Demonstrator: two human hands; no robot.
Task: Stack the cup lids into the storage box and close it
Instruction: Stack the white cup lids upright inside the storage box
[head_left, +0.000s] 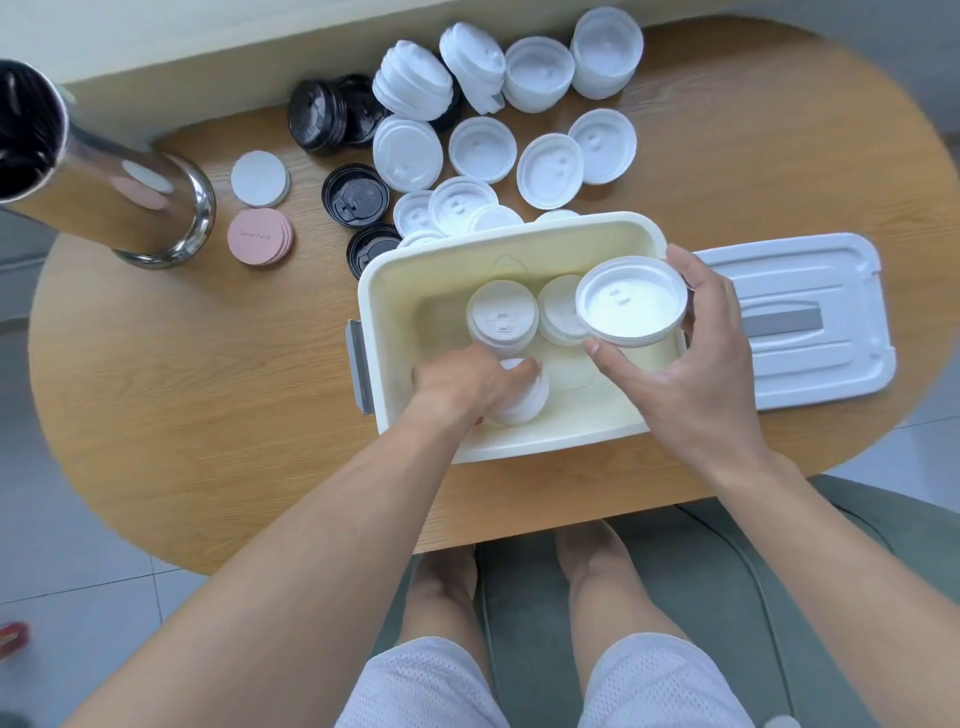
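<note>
A cream storage box (384, 291) stands open on the wooden table, with two stacks of white lids (501, 317) at its back. My left hand (462, 376) reaches down inside the box and grips a short stack of white lids (524, 400) near the front. My right hand (696, 364) holds a small stack of white lids (631, 301) above the box's right side, thumb at the front and fingers behind. The box's grey-white cover (800, 317) lies flat to the right of the box.
Many loose white lids (483, 148) and several black lids (356, 195) lie behind the box. Pink (257, 236) and white round coasters (260, 179) sit at the left beside a tall shiny metal canister (104, 176). My knees are under the table's near edge.
</note>
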